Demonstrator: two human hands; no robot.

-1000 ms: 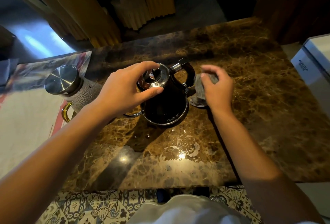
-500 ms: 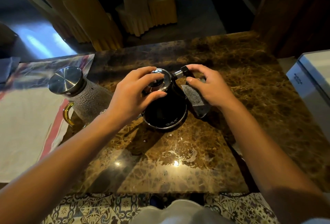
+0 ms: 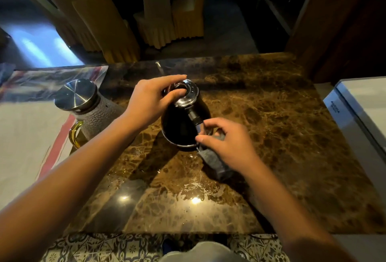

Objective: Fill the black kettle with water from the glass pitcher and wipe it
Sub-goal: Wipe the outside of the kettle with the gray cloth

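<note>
At the far left a pale cloth with a red stripe point(image 3: 31, 136) lies flat over the polished brown marble desk point(image 3: 271, 136). On its edge stands the glass pitcher with a pebbled, frosted wall point(image 3: 98, 115), capped by a round brushed-steel lid point(image 3: 75, 94) and fitted with a curved amber handle point(image 3: 74, 134). Just right of it the left hand point(image 3: 150, 103) curls its fingers and thumb round the shiny chrome lid point(image 3: 186, 92) of the glossy black, bell-shaped kettle point(image 3: 179, 128), its grip clenched on that lid. The kettle stands near the middle of the desk, its handle turned toward the person. The right hand point(image 3: 227, 142) pinches a folded grey, coarse-woven cloth point(image 3: 213, 161) against the kettle's handle side, low by the base; the cloth's loose end rests on the marble. Smeared water point(image 3: 192, 186) glints on the desk nearer the person. At the far right sits a smooth white boxy appliance point(image 3: 359, 111).
</note>
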